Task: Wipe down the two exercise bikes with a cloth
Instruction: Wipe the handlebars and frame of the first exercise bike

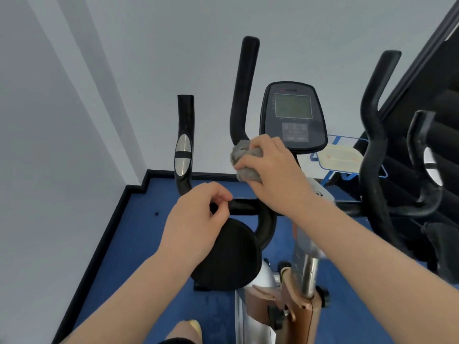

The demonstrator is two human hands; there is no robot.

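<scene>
Right hand [270, 172] clamps one grey cloth [244, 160] on a handlebar [243, 95]; at eight o'clock, left hand [198, 219] grips another bar [244, 207]. One console [293, 115].

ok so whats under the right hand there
A crumpled grey cloth, gripped by the right hand and pressed against the lower bend of the black handlebar beside the console. The hand and cloth cover the bar surface being wiped.

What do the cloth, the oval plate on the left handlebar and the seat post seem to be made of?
Cloth: grey, fuzzy, bunched, probably terry or microfibre. Oval plate: brushed metal by its dull silver sheen, possibly plated plastic. Seat post: polished metal, likely steel, since it is shiny and reflective.
</scene>
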